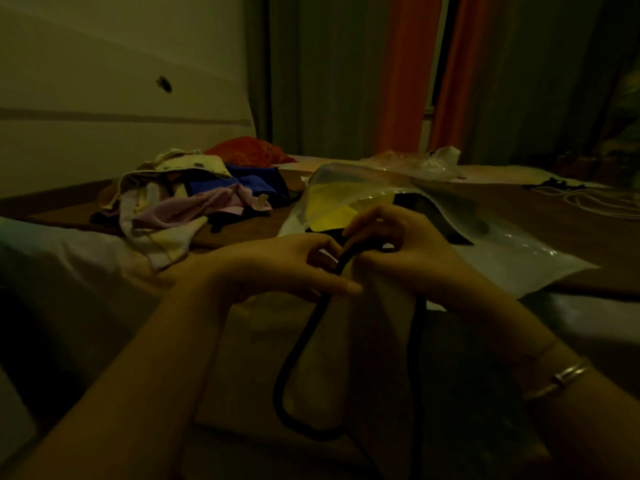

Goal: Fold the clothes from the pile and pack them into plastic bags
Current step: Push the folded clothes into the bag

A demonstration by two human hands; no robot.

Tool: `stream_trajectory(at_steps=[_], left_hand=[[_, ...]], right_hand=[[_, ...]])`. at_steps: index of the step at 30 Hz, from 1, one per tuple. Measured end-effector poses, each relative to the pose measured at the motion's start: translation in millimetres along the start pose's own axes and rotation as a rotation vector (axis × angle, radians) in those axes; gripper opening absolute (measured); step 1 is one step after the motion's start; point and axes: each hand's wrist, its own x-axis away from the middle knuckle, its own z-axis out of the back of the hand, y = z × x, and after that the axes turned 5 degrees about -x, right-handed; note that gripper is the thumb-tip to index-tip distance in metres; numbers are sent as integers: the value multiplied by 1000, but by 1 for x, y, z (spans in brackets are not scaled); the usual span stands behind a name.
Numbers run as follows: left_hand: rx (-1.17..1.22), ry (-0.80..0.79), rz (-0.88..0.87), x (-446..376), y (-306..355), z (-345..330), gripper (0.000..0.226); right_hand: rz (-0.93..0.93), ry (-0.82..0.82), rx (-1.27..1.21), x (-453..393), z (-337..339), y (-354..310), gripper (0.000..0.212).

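Observation:
Both hands meet at the near edge of the table. My left hand [294,265] and my right hand [391,244] each grip the top of a dark garment [301,344] whose black edge hangs down in a loop toward my lap. Just beyond my hands lies a clear plastic bag [502,251] with yellow and dark folded cloth inside. A pile of clothes [183,202] in cream, lilac, blue and red sits at the back left of the table.
More clear plastic bags [429,164] lie at the far side of the brown table [554,216]. White cords [595,202] are at the far right. Orange curtains [405,74] hang behind. A white cloth [69,251] covers the near left.

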Motion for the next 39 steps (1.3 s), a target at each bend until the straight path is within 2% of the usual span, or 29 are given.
stream_trajectory(at_steps=[3,5,8,11,14,17,19,21,22,24,26,28,31,33,36,39], left_hand=[[71,128,-34,-13,6,-8,31],[133,186,-43,-16,7,-9,22],[229,254,-33,-18,11,-7,9],[198,368,-17,-23,9,-5,14],[-17,457,-26,-28,5,-8,10],[-222,483,-1,-30,3,-13,11],[-325,454,-1,-28,5,-12,16],[-381,371,-10,-25,7,-10,9],[-382,321,-10,-22,10,-9,2],[-346,228,-16,-19,12,-10,20],[-285,203,-33,-19,13,-12,26],[-212,236,-55,-21,11,-11,24],[-103,335,-55,-24,9,-9,7],[-20,410,-74,-26,8,-9,6],[76,527,-116,-23,9,-7,8],[188,627,-144,-19,8,-1,10]], right_hand=[[45,135,4,-7,-4,6,28],[-61,190,-38,-9,0,9,34],[-411,35,-69,-3,10,16,43],[-528,-98,-70,5,14,20,50],[-511,-81,-42,10,5,24,47],[-473,-65,30,12,0,32,17],[-425,16,20,12,2,34,3],[-384,145,-65,10,3,33,5],[-346,201,-109,9,2,33,6],[-255,253,-166,6,-1,32,9],[-181,261,-226,3,-5,31,12],[-148,257,-262,-1,-8,29,14],[-168,251,-290,-6,-11,29,16],[-188,249,-309,-8,-11,32,21],[-367,107,-195,-8,-9,42,38],[-541,-116,140,-2,-13,60,38]])
